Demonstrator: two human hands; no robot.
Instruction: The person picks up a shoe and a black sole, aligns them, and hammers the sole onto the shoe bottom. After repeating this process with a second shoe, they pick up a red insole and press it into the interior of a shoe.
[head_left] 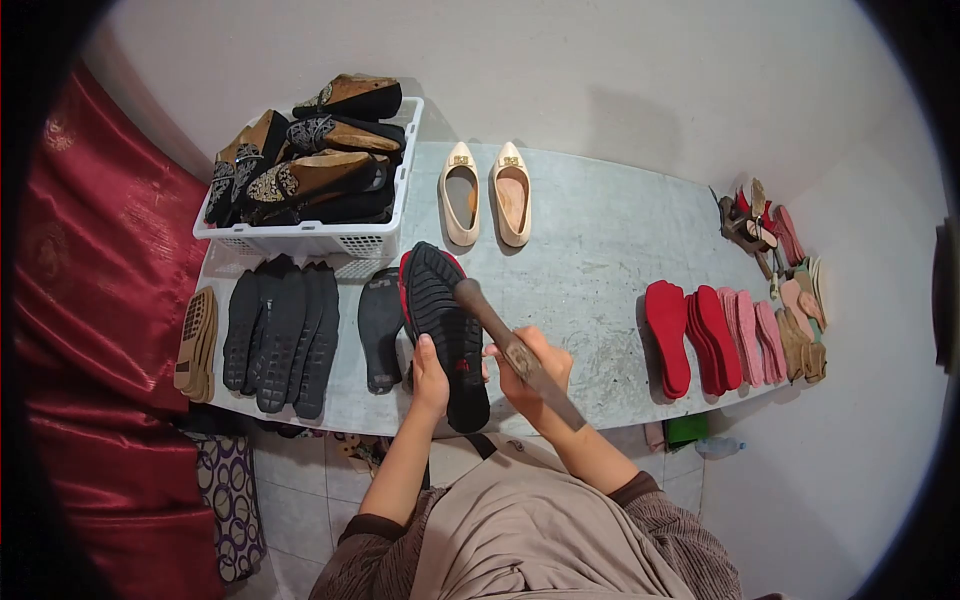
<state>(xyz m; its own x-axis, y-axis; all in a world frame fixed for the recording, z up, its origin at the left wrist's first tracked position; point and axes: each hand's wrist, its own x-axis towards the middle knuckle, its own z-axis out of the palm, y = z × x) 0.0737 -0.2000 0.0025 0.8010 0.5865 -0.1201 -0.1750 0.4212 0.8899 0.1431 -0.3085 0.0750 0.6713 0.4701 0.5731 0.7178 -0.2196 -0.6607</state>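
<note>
A black ridged shoe sole (pixel 440 300) with a red edge stands out in front of me, toe pointing away. My left hand (pixel 430 378) is closed around its left side near the heel half. On the right, my right hand (pixel 535 375) is wrapped round a worn hammer (pixel 520 357), whose rounded head lies over the sole's right edge. The fingertips of my right hand are close to the sole; whether they touch it is unclear. Just left of the held sole, another black sole (pixel 380 330) lies on the table.
A white basket (pixel 300 238) holds dark patterned shoes. Cream flats (pixel 460 195) stand at the back of the table (pixel 590 260). Black soles (pixel 270 340) and tan soles (pixel 197 345) lie left; red insoles (pixel 667 340), pink insoles (pixel 742 335) and tools (pixel 750 225) lie right.
</note>
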